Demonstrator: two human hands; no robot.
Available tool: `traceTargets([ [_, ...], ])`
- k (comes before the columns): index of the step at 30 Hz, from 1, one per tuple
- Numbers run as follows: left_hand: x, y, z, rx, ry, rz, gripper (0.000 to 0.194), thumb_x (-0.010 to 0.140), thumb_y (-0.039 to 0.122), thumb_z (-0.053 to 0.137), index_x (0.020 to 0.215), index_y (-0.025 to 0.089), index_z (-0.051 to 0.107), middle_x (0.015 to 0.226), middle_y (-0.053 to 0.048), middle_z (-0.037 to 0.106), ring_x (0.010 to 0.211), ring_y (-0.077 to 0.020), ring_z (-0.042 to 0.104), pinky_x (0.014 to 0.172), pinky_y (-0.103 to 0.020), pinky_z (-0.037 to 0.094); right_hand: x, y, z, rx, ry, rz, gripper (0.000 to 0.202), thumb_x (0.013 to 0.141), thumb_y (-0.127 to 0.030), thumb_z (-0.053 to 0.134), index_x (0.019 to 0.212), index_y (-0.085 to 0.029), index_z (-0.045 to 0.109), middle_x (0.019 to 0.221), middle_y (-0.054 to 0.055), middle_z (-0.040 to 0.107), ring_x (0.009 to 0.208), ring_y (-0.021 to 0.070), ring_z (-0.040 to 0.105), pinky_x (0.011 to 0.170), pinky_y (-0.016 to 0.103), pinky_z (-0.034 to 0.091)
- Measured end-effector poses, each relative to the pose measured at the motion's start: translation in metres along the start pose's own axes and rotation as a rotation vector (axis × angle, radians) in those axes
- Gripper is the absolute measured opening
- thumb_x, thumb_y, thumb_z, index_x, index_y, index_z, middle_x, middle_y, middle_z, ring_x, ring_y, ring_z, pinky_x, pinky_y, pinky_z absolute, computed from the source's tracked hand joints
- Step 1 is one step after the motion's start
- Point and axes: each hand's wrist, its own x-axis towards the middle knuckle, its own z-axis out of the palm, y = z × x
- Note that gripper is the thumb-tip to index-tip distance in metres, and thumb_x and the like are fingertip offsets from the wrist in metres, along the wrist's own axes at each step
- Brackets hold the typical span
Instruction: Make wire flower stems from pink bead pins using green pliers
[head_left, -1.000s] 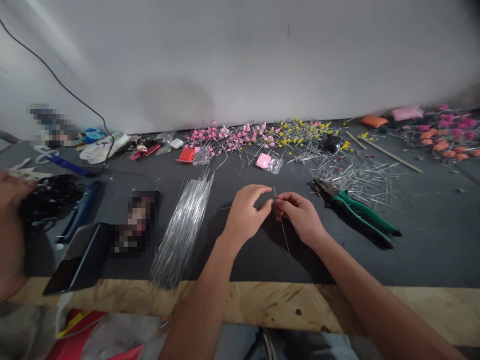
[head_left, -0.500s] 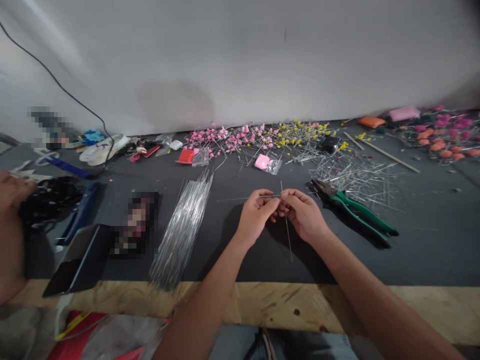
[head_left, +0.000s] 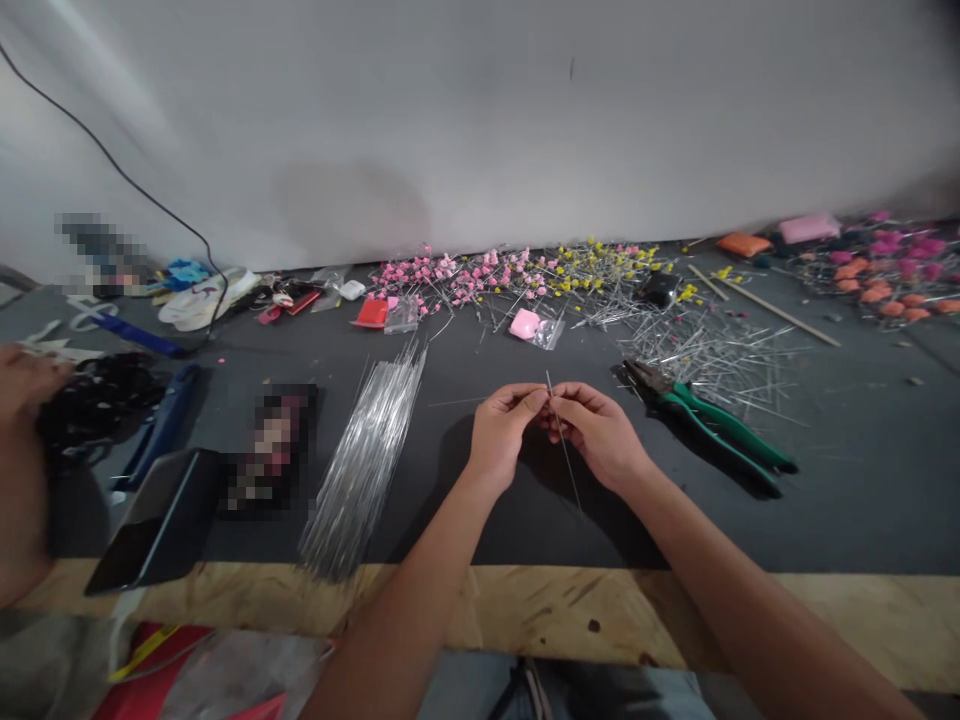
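My left hand pinches a thin wire that sticks out to its left. Right beside it, my right hand holds a second thin wire, which slants down toward the table's front. The fingertips of both hands meet where the wires cross; the crossing itself is partly hidden by the fingers. Left of my hands lies a bundle of straight silver wires. Green-handled pliers rest to the right, near a loose heap of short wires.
Pink-tipped and yellow-tipped wires lie along the wall. A pink packet is in front of them. At the left are a phone, blue scissors-like tool, black tangle and another person's hand.
Both hands' fingertips have come closer together and shifted slightly left. The wire in my right hand has moved left and its upper end now shows less above the fingers.
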Motion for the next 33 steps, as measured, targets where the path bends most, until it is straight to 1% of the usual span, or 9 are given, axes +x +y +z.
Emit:
traceTargets([
  [7,-0.002,0.006,0.003,-0.105,-0.079,-0.103,0.017,0.065,0.024,0.067,0.075,0.014,0.059,0.064,0.001,0.06,0.056,-0.0109,0.056,0.055,-0.027,0.046,0.001,0.003,-0.001,-0.021,0.041,-0.033,0.013,0.068,-0.027,0.067,0.073,-0.019,0.059,0.059,-0.004,0.056,0.051,0.0084,0.049,0.05,0.023,0.042],
  [12,-0.003,0.006,0.004,-0.095,-0.09,-0.095,0.017,0.067,0.025,0.066,0.078,0.014,0.059,0.066,0.001,0.06,0.056,-0.0108,0.056,0.054,-0.027,0.045,0.0,0.004,-0.001,-0.062,0.031,-0.052,0.01,0.068,-0.025,0.065,0.074,-0.019,0.059,0.062,-0.003,0.057,0.053,0.009,0.051,0.051,0.024,0.043],
  [20,-0.004,0.009,0.003,-0.079,-0.1,-0.094,0.012,0.069,0.025,0.063,0.07,0.015,0.057,0.057,0.003,0.054,0.05,-0.0093,0.052,0.051,-0.025,0.044,-0.003,0.0,0.003,-0.179,0.0,-0.105,0.009,0.069,-0.023,0.065,0.073,-0.019,0.058,0.061,-0.003,0.056,0.053,0.0093,0.051,0.051,0.024,0.043],
  [24,-0.004,0.009,0.003,-0.11,-0.099,-0.113,0.011,0.069,0.024,0.062,0.07,0.015,0.057,0.058,0.003,0.054,0.052,-0.0085,0.052,0.052,-0.024,0.043,-0.005,-0.003,0.004,-0.135,-0.02,-0.117,0.011,0.071,-0.025,0.064,0.08,-0.02,0.058,0.067,-0.003,0.058,0.056,0.0096,0.052,0.054,0.024,0.044],
  [26,-0.004,0.008,0.003,-0.126,-0.096,-0.116,0.01,0.069,0.023,0.062,0.071,0.014,0.057,0.059,0.003,0.055,0.053,-0.0083,0.053,0.054,-0.024,0.043,-0.006,-0.003,0.004,-0.13,-0.025,-0.131,0.01,0.073,-0.025,0.063,0.08,-0.021,0.059,0.069,-0.002,0.06,0.058,0.0096,0.053,0.057,0.025,0.044],
  [29,-0.005,0.008,0.003,-0.139,-0.099,-0.104,0.008,0.07,0.021,0.061,0.07,0.014,0.057,0.059,0.002,0.056,0.053,-0.0081,0.053,0.056,-0.023,0.043,-0.006,-0.003,0.003,-0.188,-0.009,-0.17,0.008,0.073,-0.026,0.063,0.077,-0.02,0.06,0.067,-0.003,0.059,0.058,0.0095,0.053,0.057,0.024,0.044],
  [33,-0.006,0.011,0.004,-0.137,-0.113,-0.089,0.007,0.071,0.018,0.059,0.067,0.013,0.056,0.058,0.002,0.056,0.053,-0.0082,0.054,0.056,-0.022,0.042,-0.007,-0.003,0.003,-0.225,0.005,-0.221,0.01,0.072,-0.027,0.064,0.077,-0.02,0.059,0.065,-0.003,0.058,0.058,0.01,0.054,0.056,0.024,0.044],
])
